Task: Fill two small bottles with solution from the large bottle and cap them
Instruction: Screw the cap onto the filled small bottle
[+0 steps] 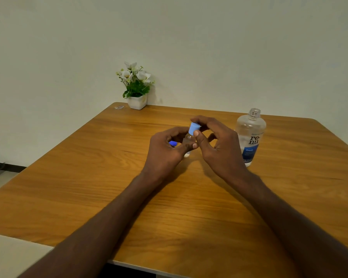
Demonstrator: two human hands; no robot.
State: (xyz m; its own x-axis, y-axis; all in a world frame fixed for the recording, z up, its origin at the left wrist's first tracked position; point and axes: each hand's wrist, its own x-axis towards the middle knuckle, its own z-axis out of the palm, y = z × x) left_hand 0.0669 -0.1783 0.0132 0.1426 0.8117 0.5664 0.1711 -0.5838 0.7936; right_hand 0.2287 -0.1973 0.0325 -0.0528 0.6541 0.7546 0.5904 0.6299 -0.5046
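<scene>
Left hand [165,146] grips a small bottle [188,139]; right hand [215,137] pinches its cap [194,128], likely capping. Right of it, the large bottle [250,135] stands uncapped.

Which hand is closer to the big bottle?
The right hand. It sits just beside the big bottle, pinching the blue cap. The left hand is farther off, beyond the right hand, holding the small bottle.

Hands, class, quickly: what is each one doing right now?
Left hand: grips the small bottle.
Right hand: pinches the blue cap on top of that bottle.
</scene>
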